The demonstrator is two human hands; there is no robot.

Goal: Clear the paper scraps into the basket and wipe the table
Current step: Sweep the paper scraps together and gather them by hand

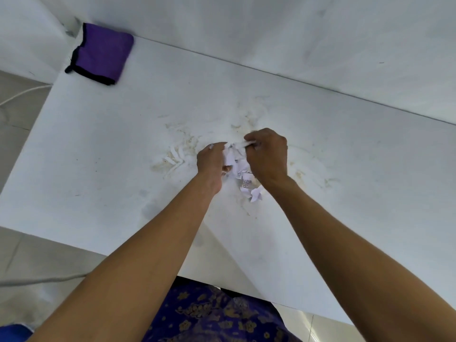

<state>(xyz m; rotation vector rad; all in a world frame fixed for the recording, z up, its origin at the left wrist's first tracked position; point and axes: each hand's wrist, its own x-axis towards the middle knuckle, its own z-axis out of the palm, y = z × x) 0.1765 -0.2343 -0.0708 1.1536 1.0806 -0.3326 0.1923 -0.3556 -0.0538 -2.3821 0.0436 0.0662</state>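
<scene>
A small heap of torn white paper scraps (243,174), some with printed text, lies on the white table (111,149) near its middle. My left hand (212,164) cups the heap from the left, fingers curled against the scraps. From the right, my right hand (267,154) pinches a strip of paper above the heap. A few thin white strips (175,156) lie loose to the left of my hands. No basket is in view.
A folded purple cloth (100,54) with black trim lies at the table's far left corner. Yellowish smears (249,119) stain the tabletop around the scraps. A white wall stands behind the table. A white cable (22,93) runs over the floor at the left.
</scene>
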